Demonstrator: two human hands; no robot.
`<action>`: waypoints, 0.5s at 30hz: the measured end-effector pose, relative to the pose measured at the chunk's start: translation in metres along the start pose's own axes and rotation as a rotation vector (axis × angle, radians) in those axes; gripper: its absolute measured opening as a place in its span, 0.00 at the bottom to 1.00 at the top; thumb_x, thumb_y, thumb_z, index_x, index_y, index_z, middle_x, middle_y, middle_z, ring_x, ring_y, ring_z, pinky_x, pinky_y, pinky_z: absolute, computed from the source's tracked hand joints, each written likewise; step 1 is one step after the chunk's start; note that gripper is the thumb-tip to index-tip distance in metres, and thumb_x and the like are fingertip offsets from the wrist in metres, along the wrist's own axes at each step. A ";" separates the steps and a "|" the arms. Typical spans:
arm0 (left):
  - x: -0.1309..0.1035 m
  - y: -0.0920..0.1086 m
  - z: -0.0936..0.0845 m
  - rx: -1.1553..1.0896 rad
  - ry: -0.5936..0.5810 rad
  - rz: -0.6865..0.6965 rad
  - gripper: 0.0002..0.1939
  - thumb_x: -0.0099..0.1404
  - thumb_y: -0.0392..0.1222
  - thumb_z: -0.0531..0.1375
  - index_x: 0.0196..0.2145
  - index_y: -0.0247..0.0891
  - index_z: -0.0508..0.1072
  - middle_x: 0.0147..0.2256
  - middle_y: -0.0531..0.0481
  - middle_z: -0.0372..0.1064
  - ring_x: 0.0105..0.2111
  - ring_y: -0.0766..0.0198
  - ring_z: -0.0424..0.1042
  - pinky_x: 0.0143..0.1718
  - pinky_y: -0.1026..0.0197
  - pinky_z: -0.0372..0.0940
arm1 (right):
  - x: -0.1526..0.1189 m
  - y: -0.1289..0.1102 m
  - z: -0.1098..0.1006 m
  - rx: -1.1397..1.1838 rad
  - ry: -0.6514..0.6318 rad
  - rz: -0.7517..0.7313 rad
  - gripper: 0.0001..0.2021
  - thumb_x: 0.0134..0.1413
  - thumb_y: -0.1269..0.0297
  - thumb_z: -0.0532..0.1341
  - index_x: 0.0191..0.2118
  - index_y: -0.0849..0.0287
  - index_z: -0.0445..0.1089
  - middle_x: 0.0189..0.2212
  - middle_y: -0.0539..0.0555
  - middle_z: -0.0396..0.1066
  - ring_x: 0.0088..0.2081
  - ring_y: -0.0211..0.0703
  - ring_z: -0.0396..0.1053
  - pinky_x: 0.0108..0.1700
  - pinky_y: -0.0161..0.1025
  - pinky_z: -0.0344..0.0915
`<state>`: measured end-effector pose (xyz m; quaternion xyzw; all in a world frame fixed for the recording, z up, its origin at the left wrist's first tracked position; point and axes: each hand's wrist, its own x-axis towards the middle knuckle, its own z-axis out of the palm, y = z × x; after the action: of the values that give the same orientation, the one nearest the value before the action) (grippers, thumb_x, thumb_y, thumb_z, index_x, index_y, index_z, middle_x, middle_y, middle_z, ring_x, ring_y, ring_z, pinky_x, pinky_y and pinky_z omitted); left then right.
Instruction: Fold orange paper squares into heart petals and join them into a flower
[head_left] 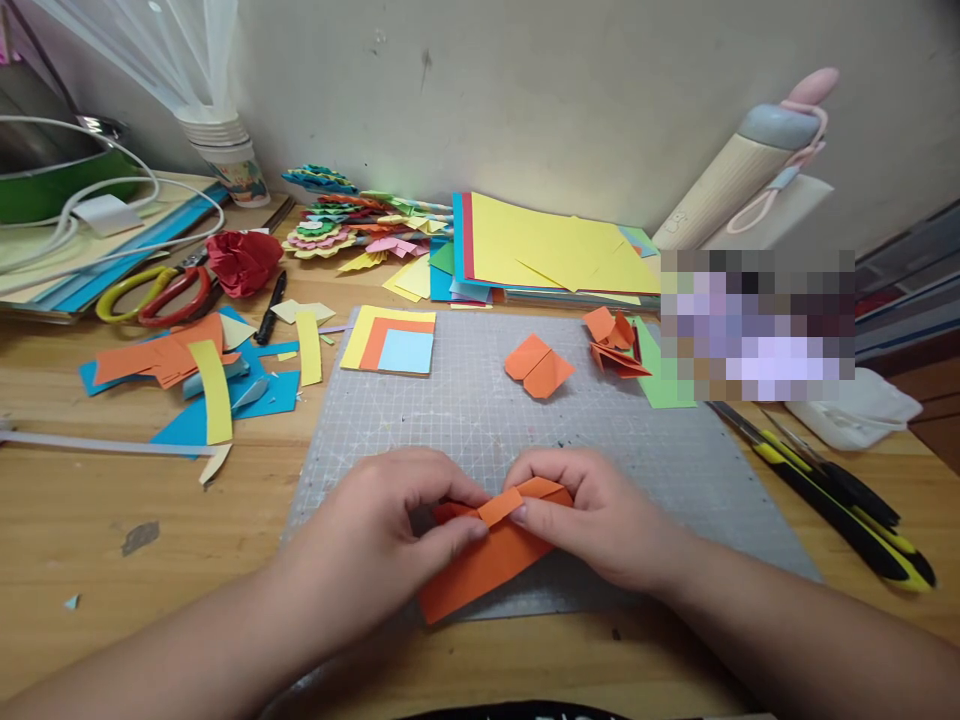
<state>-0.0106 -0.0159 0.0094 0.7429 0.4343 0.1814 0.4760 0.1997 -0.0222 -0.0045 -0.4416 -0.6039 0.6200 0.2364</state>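
Orange and blue paper scraps on the left of the wooden worktop, yellow strips among them; scissors just behind, handles toward the person. Next, at the back left of the grey cutting mat, a nested set of squares: yellow, orange, pale blue.

Left hand: grip narrow, thumb and fingers pinching the left part of an orange sheet, thumb tip beside a small folded flap. Sheet is over the near edge of the mat, between both hands. Its long axis slants from near left to far right; one corner points down-left toward the person. The flap slants the same way.

Behind it, an orange heart-shaped piece on the mat. Right hand: grip also narrow, holding the sheet's far right part, thumb at the flap's right end, fingers curled behind, partly hidden.

Further right, more folded orange pieces, then a yellow-and-black cutter lying diagonally.
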 end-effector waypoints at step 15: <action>0.003 0.003 0.000 -0.238 -0.052 -0.311 0.10 0.58 0.46 0.60 0.27 0.39 0.77 0.26 0.54 0.73 0.28 0.64 0.67 0.31 0.64 0.60 | -0.005 -0.005 0.007 -0.089 0.015 -0.026 0.13 0.54 0.63 0.59 0.22 0.60 0.61 0.18 0.44 0.51 0.22 0.32 0.47 0.23 0.31 0.47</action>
<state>-0.0079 -0.0138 0.0118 0.6097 0.5069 0.1365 0.5938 0.1952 -0.0296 0.0006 -0.4486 -0.6348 0.5859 0.2292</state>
